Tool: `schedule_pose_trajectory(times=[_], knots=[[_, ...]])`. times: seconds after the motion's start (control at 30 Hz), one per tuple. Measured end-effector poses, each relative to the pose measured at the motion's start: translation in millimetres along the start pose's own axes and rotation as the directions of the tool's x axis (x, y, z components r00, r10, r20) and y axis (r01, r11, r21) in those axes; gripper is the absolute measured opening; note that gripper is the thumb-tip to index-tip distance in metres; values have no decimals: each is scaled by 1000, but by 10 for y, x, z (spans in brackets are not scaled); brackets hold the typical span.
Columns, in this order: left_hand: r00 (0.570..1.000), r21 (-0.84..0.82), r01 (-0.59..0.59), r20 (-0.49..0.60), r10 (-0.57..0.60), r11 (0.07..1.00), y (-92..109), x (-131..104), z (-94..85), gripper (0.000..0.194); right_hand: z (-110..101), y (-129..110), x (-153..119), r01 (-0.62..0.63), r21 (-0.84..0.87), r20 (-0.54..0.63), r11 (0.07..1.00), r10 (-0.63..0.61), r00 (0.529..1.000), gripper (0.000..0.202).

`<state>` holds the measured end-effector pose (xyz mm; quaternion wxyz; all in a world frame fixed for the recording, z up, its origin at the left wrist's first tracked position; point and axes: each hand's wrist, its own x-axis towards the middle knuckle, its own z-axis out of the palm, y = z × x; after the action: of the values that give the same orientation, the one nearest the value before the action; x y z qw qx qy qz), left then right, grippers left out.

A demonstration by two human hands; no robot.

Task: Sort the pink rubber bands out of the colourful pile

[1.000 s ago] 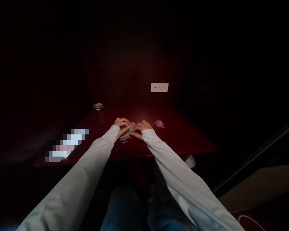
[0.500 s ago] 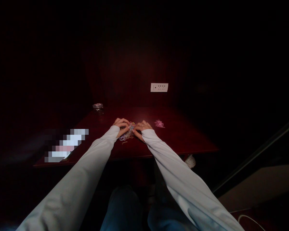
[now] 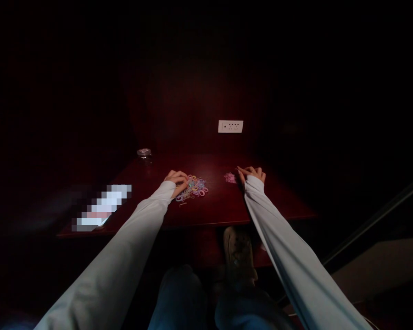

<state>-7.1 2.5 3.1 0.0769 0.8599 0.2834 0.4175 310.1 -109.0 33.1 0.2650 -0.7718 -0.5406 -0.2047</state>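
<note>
A loose pile of small multicoloured elastic hair ties (image 3: 194, 187) lies on the dark red table. My left hand (image 3: 176, 179) touches the pile's left edge, its thumb and fingers curled together; what lies between the fingertips is too small to make out. To the right is a smaller heap of pink hair ties (image 3: 230, 178). My right hand (image 3: 253, 174) is just right of this heap. Its thumb and forefinger are pinched above the table, and anything held between them cannot be seen.
A clear round container (image 3: 144, 153) stands at the table's back left. A phone-like object with a blurred bright screen (image 3: 105, 206) lies at the left front edge. A white socket panel (image 3: 230, 126) is on the back wall. Below the table's front edge, a shoe (image 3: 238, 252) shows.
My right hand has moved right, from the multicoloured pile to beside the pink heap, uncovering more of the pile. My left hand has stayed at the pile. The view has shifted slightly.
</note>
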Motion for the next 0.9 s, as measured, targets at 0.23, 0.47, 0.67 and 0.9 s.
schedule_pose_trajectory(times=[0.23,0.47,0.67,0.9], knots=[[1000,8,-14,-9,14,1000,11,3,9,34,23,-35,-2,123,-79,113,989,-113,987,39],[1000,6,0,-4,0,1000,31,1,5,33,-8,-32,-8,99,-43,152,994,-92,984,40],[1000,11,2,9,-2,1000,12,-2,17,32,-90,-62,-29,-37,16,152,999,34,988,38],[1000,23,0,16,-1,1000,-20,-1,22,32,-247,-114,-4,-314,30,242,949,298,923,37]])
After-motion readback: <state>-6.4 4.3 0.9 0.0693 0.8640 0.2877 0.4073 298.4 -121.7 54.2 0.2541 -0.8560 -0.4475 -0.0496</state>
